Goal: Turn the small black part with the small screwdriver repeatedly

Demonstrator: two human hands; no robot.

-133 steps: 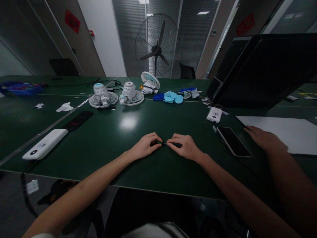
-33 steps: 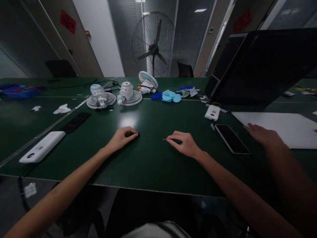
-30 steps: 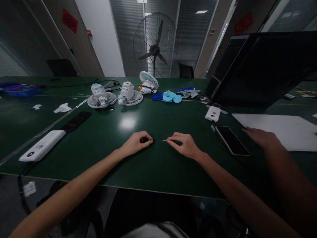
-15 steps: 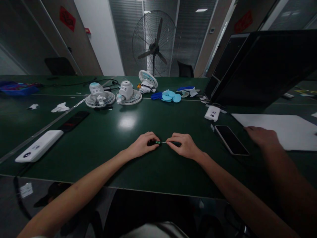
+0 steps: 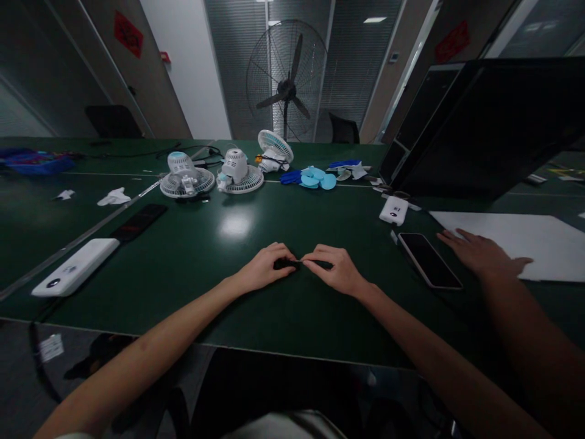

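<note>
Bench (image 5: 347,213), smooth, glossy dark green; flat, straight-edged white sheet (image 5: 557,247), inward from the right part of its near edge; three white plastic fans (image 5: 240,177) with round ribbed grilles, toward its far edge; another person's hand (image 5: 479,253), spread over the sheet's left side. Inward from the near edge's middle: right hand (image 5: 336,268) pinching a slim tool (image 5: 325,264), dark handle, thin straight shaft; left hand (image 5: 265,268) curled round a small dark piece (image 5: 284,264), contact with the shaft unclear.

Rm is looking dim; ceiling light (image 5: 375,20) is glowing past counter's (image 5: 256,317) far edge. Glare (image 5: 235,225) is whitening its middle, approx. Below nr edge, shadow is hiding detail; pic's R side is stretching.
</note>
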